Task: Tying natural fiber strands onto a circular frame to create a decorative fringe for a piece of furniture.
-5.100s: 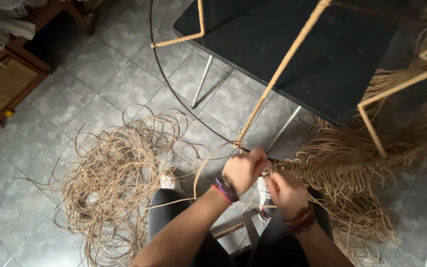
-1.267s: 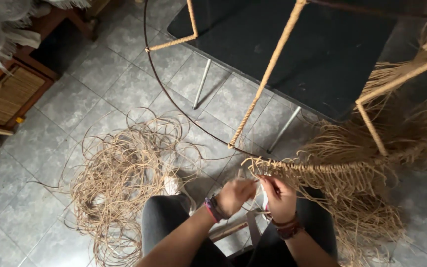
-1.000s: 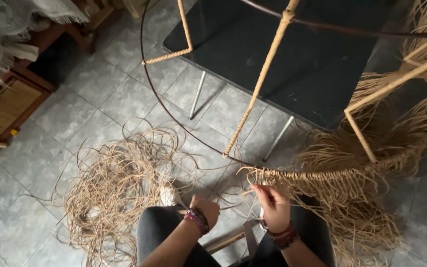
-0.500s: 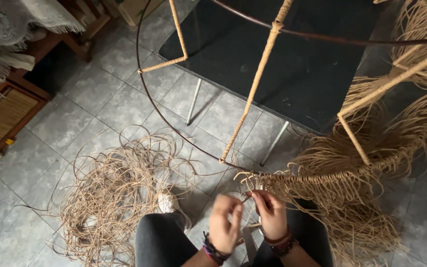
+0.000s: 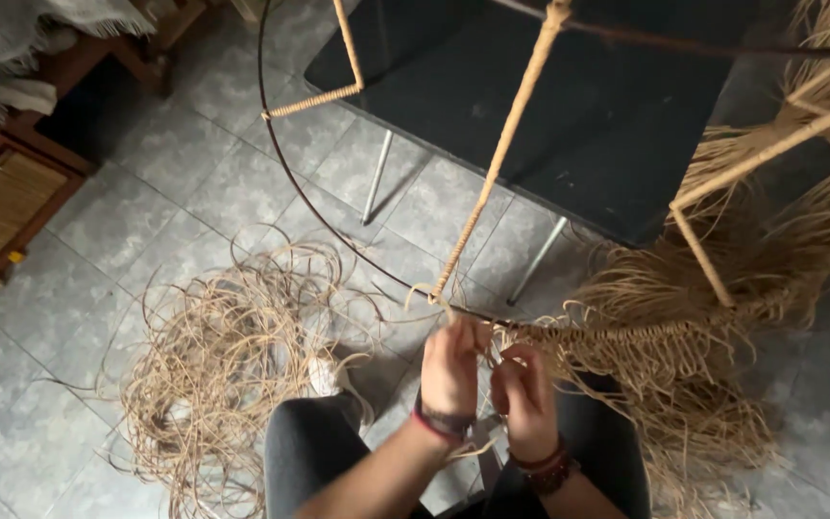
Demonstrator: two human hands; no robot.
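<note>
A round dark metal hoop frame (image 5: 292,185) with fibre-wrapped spokes (image 5: 502,149) stands in front of me. Its lower rim carries a fringe of tan raffia strands (image 5: 684,336) knotted along it. My left hand (image 5: 451,366) and my right hand (image 5: 526,389) are close together at the rim where the wrapped part ends. Both pinch a thin raffia strand (image 5: 431,297) there. Bracelets sit on both wrists.
A loose tangle of raffia (image 5: 228,360) lies on the grey tiled floor (image 5: 79,288) at my left. A black table (image 5: 549,106) on metal legs stands behind the frame. A wooden cabinet (image 5: 2,207) is at the far left. My dark-trousered knees are below.
My hands drew apart about a second ago, then came together again at the rim. The view tilted so the frame sits lower and closer.
</note>
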